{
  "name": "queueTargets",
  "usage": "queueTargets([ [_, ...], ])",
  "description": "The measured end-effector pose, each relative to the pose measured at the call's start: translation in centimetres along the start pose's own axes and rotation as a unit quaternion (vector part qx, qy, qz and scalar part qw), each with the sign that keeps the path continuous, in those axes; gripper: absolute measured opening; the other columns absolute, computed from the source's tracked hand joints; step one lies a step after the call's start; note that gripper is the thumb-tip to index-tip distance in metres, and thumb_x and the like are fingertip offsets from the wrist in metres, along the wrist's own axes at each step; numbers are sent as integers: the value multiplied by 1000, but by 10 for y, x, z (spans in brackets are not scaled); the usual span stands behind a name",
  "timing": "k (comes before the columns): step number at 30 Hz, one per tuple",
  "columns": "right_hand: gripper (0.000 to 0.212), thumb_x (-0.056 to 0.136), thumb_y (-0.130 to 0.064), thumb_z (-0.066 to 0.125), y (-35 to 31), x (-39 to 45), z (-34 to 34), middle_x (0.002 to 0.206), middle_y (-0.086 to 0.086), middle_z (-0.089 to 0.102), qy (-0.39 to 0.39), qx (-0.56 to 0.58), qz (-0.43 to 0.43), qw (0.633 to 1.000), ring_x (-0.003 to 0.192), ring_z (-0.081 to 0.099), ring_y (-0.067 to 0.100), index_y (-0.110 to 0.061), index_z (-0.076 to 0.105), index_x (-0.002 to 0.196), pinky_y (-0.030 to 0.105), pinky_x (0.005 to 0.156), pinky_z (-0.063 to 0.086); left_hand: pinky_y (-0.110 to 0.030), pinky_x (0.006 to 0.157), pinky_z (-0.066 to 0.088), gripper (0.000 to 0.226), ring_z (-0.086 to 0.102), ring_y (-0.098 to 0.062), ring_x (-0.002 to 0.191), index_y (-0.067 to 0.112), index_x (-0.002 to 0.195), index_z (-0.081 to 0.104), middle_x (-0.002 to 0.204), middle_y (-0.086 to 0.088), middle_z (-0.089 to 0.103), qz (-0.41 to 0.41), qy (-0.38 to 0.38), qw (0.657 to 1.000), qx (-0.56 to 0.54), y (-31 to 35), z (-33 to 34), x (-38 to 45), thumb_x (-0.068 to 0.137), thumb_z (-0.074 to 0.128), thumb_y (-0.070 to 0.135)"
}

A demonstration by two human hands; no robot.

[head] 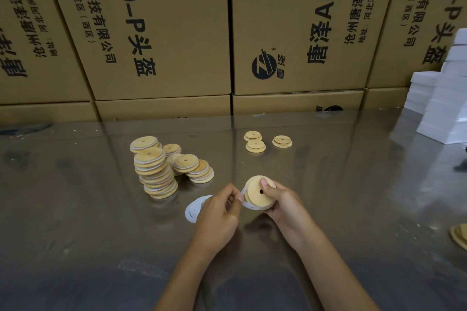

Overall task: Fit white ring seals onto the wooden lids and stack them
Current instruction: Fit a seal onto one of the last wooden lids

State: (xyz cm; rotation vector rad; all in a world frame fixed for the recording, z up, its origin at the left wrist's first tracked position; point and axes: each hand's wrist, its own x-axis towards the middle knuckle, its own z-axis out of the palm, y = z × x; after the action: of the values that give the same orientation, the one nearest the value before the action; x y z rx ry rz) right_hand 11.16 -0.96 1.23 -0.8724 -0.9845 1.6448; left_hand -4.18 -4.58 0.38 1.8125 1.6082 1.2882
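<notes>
Both hands up front over the steel table [353,184]: right hand [285,204] grips a wooden lid [257,190] on edge, thumb on its face by the centre hole; left hand [218,212] pinches a white ring seal [249,206] stretched round the lid's lower rim. More white seals [193,209] lie flat under the left hand. Leaning stacks of sealed lids [156,174] sit left of centre, three loose lids [255,145] farther back, cardboard cartons [290,33] behind, white boxes [444,108] far right.
</notes>
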Motion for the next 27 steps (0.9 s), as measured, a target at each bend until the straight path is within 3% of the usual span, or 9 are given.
queueTargets([
  [4, 34, 100, -21, 53, 0, 2, -2, 106, 23, 66, 2, 2, 13, 1000, 99, 62, 31, 5, 61, 121, 43, 102, 42, -16, 54, 32, 19, 40, -3, 54, 24, 78, 53, 58, 16, 48, 5, -24, 999, -22, 0, 3, -2, 96, 54, 18],
  [9, 27, 98, -23, 57, 3, 3, -2, 93, 10, 71, 19, -1, 14, 1000, 84, 68, 20, -4, 68, 113, 38, 91, 43, -18, 55, 30, 23, 36, -4, 54, 27, 74, 52, 56, 14, 44, -2, -38, 998, -51, 2, 5, -5, 96, 54, 20],
  [19, 30, 100, -19, 54, 2, 2, -2, 97, 12, 70, -12, -21, 3, 1000, 89, 67, 19, 3, 65, 116, 33, 90, 49, -32, 64, 35, 23, 41, -13, 63, 27, 76, 54, 62, 5, 47, -30, -32, 993, -114, 3, 6, -5, 97, 54, 18],
  [27, 29, 98, -17, 56, 1, 0, 1, 104, 18, 71, -16, -11, 11, 1000, 97, 67, 24, 4, 66, 116, 37, 98, 50, -28, 61, 34, 24, 39, -9, 58, 29, 75, 52, 58, 12, 46, -44, -25, 995, -85, 1, 6, -5, 98, 51, 20],
])
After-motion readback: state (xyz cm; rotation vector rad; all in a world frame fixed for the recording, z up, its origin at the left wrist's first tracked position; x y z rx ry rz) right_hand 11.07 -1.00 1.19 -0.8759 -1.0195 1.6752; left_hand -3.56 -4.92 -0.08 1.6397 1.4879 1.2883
